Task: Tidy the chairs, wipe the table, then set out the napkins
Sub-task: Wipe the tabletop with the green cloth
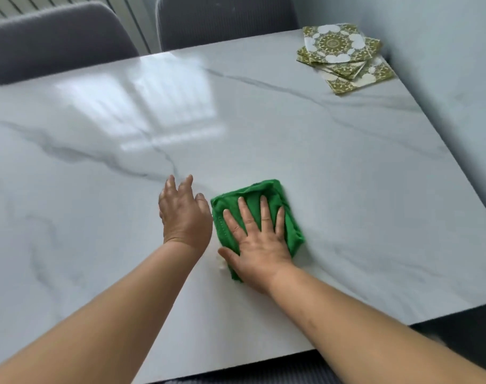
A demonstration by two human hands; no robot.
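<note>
A folded green cloth (264, 192) lies on the white marble table (347, 162) near its front edge. My right hand (259, 245) presses flat on the cloth with fingers spread and straight. My left hand (184, 214) hovers or rests just left of the cloth, fingers relaxed and holding nothing. A loose pile of green-and-white patterned napkins (344, 55) lies at the table's far right corner.
Two grey upholstered chairs stand at the far side, one at the left (53, 40) and one at the middle (225, 20). A pale wall (457, 65) runs along the table's right edge. A small white speck (221, 263) sits by my right thumb.
</note>
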